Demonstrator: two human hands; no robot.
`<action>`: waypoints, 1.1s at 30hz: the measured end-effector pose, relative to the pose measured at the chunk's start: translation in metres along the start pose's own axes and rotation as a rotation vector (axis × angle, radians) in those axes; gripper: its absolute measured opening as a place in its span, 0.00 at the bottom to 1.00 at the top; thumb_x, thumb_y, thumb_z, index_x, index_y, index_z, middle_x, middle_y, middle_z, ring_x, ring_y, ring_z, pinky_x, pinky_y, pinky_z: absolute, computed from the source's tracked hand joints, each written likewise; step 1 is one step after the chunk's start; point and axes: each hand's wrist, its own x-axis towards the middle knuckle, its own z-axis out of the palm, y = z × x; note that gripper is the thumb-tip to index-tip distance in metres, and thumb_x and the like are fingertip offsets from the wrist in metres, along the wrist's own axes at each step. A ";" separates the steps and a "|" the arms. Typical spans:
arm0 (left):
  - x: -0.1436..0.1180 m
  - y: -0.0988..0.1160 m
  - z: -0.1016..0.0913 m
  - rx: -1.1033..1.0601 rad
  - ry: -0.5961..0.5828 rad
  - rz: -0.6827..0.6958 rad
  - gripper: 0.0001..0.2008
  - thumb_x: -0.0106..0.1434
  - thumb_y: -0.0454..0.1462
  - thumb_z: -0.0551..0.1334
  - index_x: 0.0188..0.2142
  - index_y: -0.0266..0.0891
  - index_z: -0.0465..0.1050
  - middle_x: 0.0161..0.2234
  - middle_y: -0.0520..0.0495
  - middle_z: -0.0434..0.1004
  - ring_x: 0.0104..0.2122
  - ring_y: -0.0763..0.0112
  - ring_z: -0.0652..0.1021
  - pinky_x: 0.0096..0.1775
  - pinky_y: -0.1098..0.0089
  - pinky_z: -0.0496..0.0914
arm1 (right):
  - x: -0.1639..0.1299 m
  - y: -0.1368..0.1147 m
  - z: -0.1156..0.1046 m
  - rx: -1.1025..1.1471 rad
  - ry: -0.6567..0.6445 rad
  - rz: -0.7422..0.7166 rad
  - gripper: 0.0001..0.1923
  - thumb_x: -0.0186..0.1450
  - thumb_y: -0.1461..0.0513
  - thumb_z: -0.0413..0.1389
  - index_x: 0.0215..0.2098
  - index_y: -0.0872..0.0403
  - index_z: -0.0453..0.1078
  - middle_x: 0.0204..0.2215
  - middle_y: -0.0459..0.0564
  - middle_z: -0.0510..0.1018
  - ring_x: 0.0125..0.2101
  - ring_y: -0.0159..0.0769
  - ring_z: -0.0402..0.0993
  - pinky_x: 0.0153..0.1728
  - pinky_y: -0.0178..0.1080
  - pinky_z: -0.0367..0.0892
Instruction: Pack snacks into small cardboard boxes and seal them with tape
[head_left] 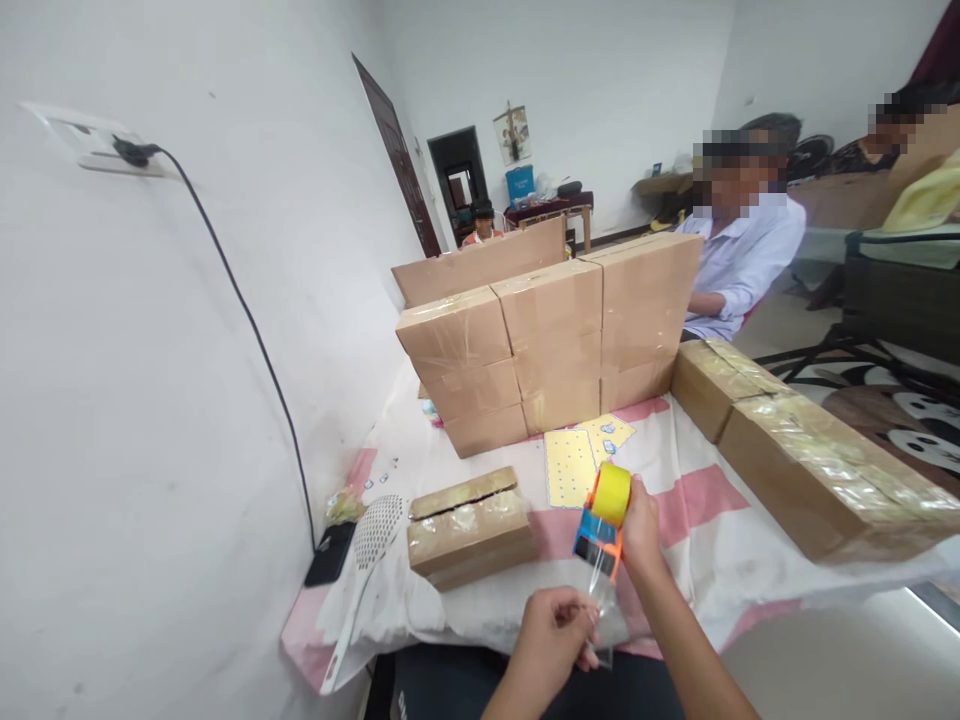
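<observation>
R hand (pixel 642 528) is shut tight round the tape gun (pixel 602 528) w/ its yellow roll up, L hand (pixel 551 640) pinches the clear tape end (pixel 600 610) pulled out to keep it flat, just by the small box (pixel 469 527) on the striped table (pixel 697 500).

The tape gun (pixel 600 530) is shiny plastic, orange and blue, with a yellow roll. The tape (pixel 604 610) coming off it is clear, thin and glossy. The small box (pixel 469 530) is brown cardboard, with shiny tape wrinkled over its top. The stacked boxes (pixel 547 350) are matt cardboard with smooth tape strips. The long boxes (pixel 810 465) look very glossy and crinkly on top. The bed (pixel 697 520) has soft cloth, pink and white. The wall (pixel 150 400) is matt white.
</observation>
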 end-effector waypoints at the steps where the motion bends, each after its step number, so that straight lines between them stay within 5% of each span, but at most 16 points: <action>1: -0.001 -0.003 0.000 -0.007 0.000 0.008 0.31 0.48 0.61 0.69 0.33 0.33 0.78 0.21 0.51 0.73 0.16 0.76 0.69 0.22 0.72 0.66 | 0.001 -0.002 0.000 0.015 0.002 0.000 0.26 0.64 0.40 0.51 0.29 0.54 0.71 0.20 0.51 0.79 0.22 0.41 0.77 0.24 0.38 0.69; 11: 0.008 -0.026 -0.006 -0.048 -0.002 0.012 0.33 0.47 0.59 0.70 0.36 0.30 0.79 0.20 0.49 0.75 0.16 0.75 0.70 0.21 0.73 0.63 | -0.010 0.003 -0.001 0.106 -0.042 0.070 0.25 0.64 0.43 0.51 0.34 0.56 0.73 0.20 0.50 0.80 0.20 0.42 0.78 0.22 0.40 0.71; 19: 0.009 -0.019 -0.003 -0.027 -0.027 0.060 0.28 0.49 0.56 0.71 0.33 0.31 0.80 0.20 0.50 0.74 0.16 0.76 0.69 0.22 0.72 0.66 | 0.006 -0.004 -0.010 -0.048 0.036 -0.092 0.29 0.63 0.40 0.52 0.28 0.57 0.72 0.19 0.50 0.78 0.19 0.38 0.76 0.20 0.36 0.68; 23: 0.011 -0.018 -0.003 -0.039 -0.020 0.021 0.29 0.47 0.57 0.71 0.33 0.31 0.80 0.19 0.50 0.74 0.15 0.77 0.67 0.21 0.71 0.67 | 0.012 -0.006 -0.011 -0.006 0.032 -0.025 0.30 0.64 0.41 0.50 0.33 0.60 0.74 0.21 0.54 0.80 0.22 0.44 0.80 0.22 0.40 0.72; 28: 0.020 -0.041 -0.004 -0.077 -0.013 -0.033 0.34 0.41 0.61 0.72 0.32 0.31 0.79 0.18 0.50 0.74 0.14 0.76 0.67 0.20 0.71 0.64 | 0.009 0.004 -0.011 0.028 -0.009 0.057 0.28 0.66 0.44 0.49 0.38 0.60 0.75 0.24 0.56 0.82 0.23 0.47 0.81 0.26 0.43 0.75; 33: 0.025 -0.049 -0.008 -0.075 0.031 -0.063 0.43 0.39 0.58 0.74 0.47 0.28 0.78 0.18 0.51 0.74 0.15 0.75 0.68 0.21 0.71 0.65 | 0.006 0.018 -0.011 0.119 -0.013 0.139 0.26 0.65 0.46 0.50 0.43 0.58 0.74 0.25 0.54 0.83 0.24 0.46 0.81 0.26 0.43 0.75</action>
